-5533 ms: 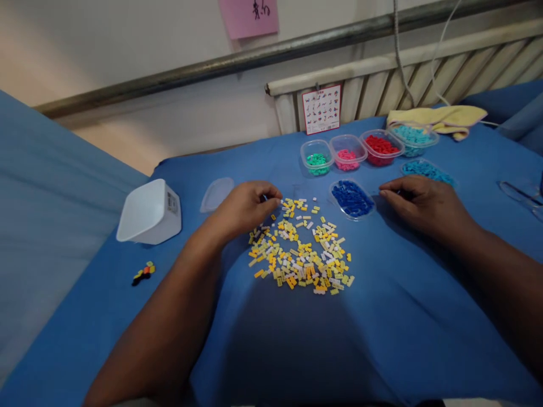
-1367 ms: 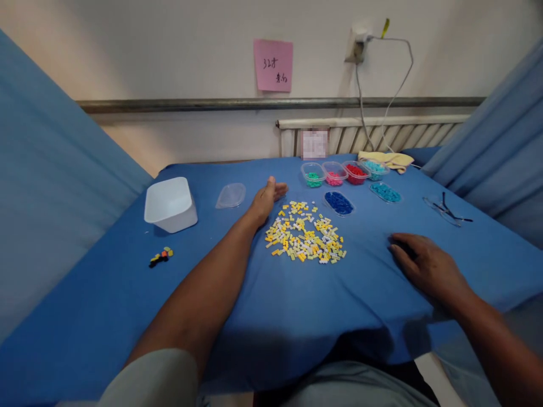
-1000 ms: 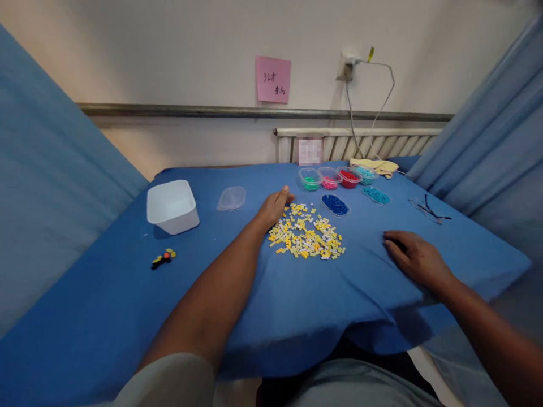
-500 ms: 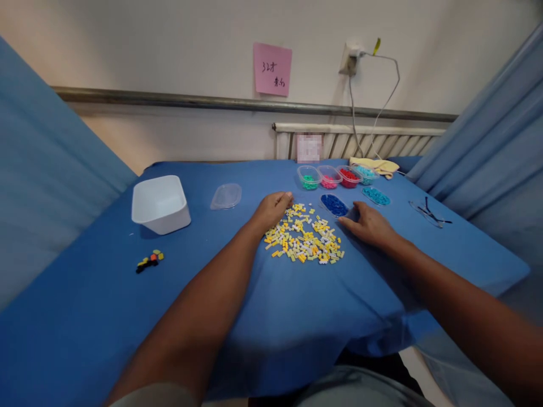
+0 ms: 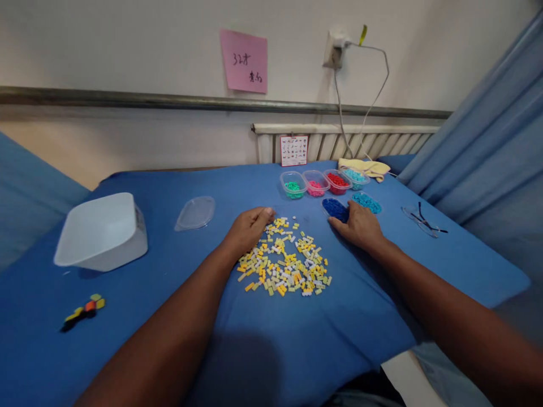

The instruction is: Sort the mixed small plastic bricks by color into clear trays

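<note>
My left hand (image 5: 249,229) rests at the far left edge of a loose pile of small yellow and white building bricks (image 5: 286,265). Its fingers are curled with the thumb against them; anything inside is hidden. On the other side, my right hand (image 5: 360,226) grips the right end of a shallow clear tray of dark blue bricks (image 5: 335,208), thumb along the near edge and fingers behind. Just beyond that hand lies another shallow tray of light blue bricks (image 5: 367,202).
Clear tubs of green bricks (image 5: 293,189), pink bricks (image 5: 316,187), red bricks (image 5: 338,182) and pale blue bricks (image 5: 355,178) line the back. Leftward are a clear lid (image 5: 195,213), a white bin (image 5: 102,232) and black, orange and yellow pieces (image 5: 85,310). Eyeglasses (image 5: 424,220) lie right.
The view has shifted, so most things appear farther left and lower. My right hand has moved the dark blue tray rightward, nearer the light blue tray. My left hand stays by the pile.
</note>
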Tool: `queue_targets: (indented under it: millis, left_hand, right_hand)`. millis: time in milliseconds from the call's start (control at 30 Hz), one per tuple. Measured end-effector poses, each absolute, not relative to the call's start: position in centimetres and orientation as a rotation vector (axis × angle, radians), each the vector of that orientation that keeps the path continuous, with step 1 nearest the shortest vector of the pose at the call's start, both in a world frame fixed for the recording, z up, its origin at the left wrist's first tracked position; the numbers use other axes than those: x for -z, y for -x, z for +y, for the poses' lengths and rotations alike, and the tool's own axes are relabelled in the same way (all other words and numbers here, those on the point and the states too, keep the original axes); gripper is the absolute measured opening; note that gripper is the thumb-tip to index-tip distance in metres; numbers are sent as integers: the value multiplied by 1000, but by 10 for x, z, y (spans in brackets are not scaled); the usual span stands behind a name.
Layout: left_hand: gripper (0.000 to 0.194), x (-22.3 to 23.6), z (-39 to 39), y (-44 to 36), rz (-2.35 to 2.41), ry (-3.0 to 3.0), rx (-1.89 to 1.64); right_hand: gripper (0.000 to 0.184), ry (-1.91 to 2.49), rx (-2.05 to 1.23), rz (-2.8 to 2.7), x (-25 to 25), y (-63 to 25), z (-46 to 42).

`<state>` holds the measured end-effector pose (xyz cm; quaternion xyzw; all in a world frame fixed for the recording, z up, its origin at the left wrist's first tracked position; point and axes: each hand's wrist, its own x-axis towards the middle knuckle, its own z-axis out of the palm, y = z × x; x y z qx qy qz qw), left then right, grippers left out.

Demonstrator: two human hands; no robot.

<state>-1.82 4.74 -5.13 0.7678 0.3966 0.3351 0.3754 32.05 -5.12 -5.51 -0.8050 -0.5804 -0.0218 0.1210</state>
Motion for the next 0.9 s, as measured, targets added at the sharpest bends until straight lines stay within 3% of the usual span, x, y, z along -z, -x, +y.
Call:
queue_targets:
  millis: [433,633,900]
  left_hand:
    - [71,40,40,21,1116,-1937,-772]
    - [70,38,40,22,1180,-1926,-749]
    - [65,27,35,22,1242,-1924,-702]
  right_hand:
    - [90,2334,74,-1659,57,-378,-56]
    - [84,2329,47,-1483,46,-441,-53]
    - [100,2357,-28,-1473,73,-478,-41]
